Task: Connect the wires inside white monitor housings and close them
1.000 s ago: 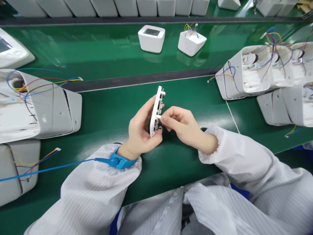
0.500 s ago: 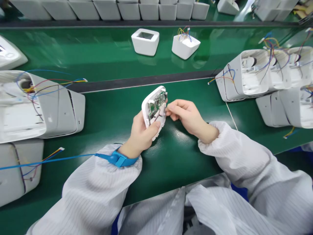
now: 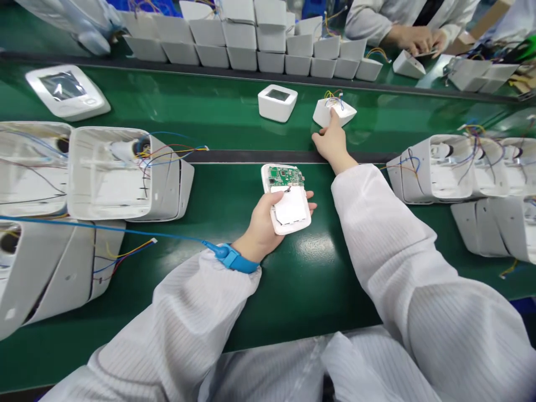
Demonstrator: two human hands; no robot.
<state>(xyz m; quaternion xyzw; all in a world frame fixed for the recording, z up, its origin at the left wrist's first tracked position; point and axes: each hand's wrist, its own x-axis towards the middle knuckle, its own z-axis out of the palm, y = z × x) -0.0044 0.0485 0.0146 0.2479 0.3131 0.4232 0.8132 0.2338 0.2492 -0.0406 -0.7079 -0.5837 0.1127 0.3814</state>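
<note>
In my left hand [image 3: 263, 223] lies a white plastic cover [image 3: 292, 212] with its inner side up. My thumb presses on its left edge and the fingers pass beneath it. A green circuit board [image 3: 286, 176] sits at the far end of the cover. A blue wrist strap [image 3: 238, 259] with a cord circles my left wrist. My right hand [image 3: 333, 139] is stretched forward, thumb and index finger apart. Its index finger reaches over the near edge of a small white housing [image 3: 321, 114], from which thin coloured wires [image 3: 334, 99] stick up.
Beside that housing stands a white box with a dark window [image 3: 277, 103]. A white unit with a screen [image 3: 67, 92] lies far left. Large open white casings [image 3: 125, 173] with loose wires stand left, more casings [image 3: 435, 167] right. Across the bench, a co-worker's hands [image 3: 419, 40] hold a part.
My right hand has left the cover and moved forward to the small housing. My left hand has tilted the cover flatter, its inside facing up. The view has shifted upward and left.
</note>
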